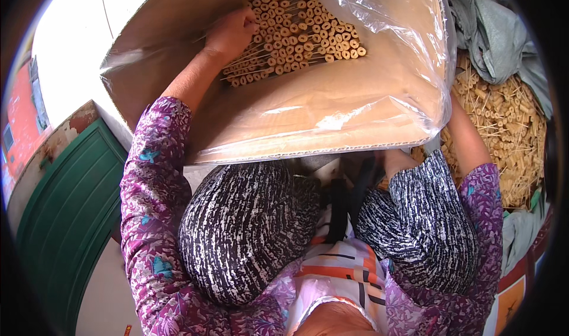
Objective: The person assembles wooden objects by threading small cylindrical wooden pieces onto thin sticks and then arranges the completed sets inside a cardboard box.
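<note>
**Two hands at a lined carton of skewered sticks**

Head view, looking down over patterned knees. Left hand [231, 32] reached into cardboard box [332, 108], fingers curled and pressed together on thin skewers at edge of stacked bundle [299, 37] of tan sticks with ring-shaped ends. Bundle lying against far inner wall of box, ends facing camera, rows neat. Clear plastic liner [385, 16] draped inside box and over its rim, bunched at upper right. Box tilted toward knees, resting on lap. Right hand [396, 161] mostly hidden under box's near lower corner; grip cannot tell. Right of box, loose pile [504, 128] of same tan sticks, jumbled, on grey cloth [492, 34]. Green door [65, 217] at left.
</note>
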